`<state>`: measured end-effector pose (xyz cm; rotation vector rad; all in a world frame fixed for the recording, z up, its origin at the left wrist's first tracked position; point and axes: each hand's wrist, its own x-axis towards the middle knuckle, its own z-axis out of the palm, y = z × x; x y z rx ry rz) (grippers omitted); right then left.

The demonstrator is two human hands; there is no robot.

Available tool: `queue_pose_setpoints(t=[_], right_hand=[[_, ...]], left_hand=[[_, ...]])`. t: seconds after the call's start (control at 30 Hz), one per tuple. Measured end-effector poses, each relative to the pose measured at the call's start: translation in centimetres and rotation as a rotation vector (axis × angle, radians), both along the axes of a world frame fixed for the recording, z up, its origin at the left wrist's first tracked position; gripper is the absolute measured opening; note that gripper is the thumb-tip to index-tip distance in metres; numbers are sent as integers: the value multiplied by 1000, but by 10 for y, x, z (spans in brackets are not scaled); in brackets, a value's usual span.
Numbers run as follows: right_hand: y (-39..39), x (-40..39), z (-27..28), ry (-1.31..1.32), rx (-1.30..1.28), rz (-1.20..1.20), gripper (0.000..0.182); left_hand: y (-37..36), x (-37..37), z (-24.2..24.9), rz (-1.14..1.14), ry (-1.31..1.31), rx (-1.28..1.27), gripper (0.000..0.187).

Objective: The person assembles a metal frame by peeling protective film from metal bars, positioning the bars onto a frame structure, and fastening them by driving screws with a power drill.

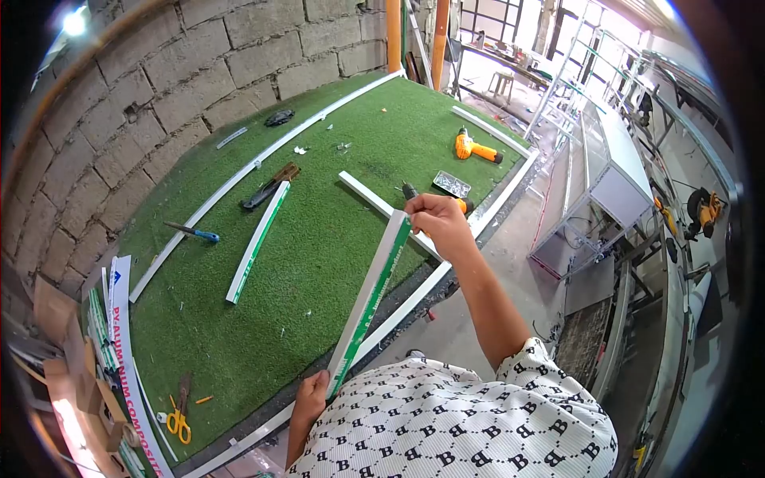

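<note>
A white aluminum bar (368,303) with a green printed protective film (381,291) along one side slants up in front of me. My left hand (309,400) is closed round its lower end, close to my shirt. At the upper end, my right hand (440,225) pinches the bar's corner, right where the green film ends. Behind the right hand, a drill (409,191) is partly hidden. A second bar (259,243) with green film lies on the green turf-covered table (307,279), beside a dark clamp-like tool (271,187).
White frame pieces (502,191) lie along the table's right edge. A yellow drill (476,148) and a tray of screws (452,184) rest there too. Nearer left are a screwdriver (193,232) and yellow scissors (178,422). A block wall (191,72) borders the far-left side; a white cabinet frame (621,191) stands right.
</note>
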<state>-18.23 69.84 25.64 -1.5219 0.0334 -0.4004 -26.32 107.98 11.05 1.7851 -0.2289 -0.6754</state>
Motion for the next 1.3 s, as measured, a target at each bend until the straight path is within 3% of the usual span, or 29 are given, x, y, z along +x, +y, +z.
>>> queue_pose_setpoints(t=[0.43,0.5,0.53,0.63,0.83,1.3], right_hand=[[5,6,-12,-29,25,34,10],[13,3,-11,-162,-452,-199,13],[15,4,-11,-166,-452,-191,13],[17,3,-14,-403,-1110,-387,21],[5,12,-19,-509,-1540,-424,11],[2,35,-30,-608,-1523,-360,20]], left_hand=[[2,0,4,37,50,-7,48],[2,1,-1,50,68,-6,48],[2,2,-2,57,86,-2,48],[-2,0,6,54,94,-17,50],[-6,-1,11,43,-21,121,52],[-18,-5,21,101,-71,198,53]])
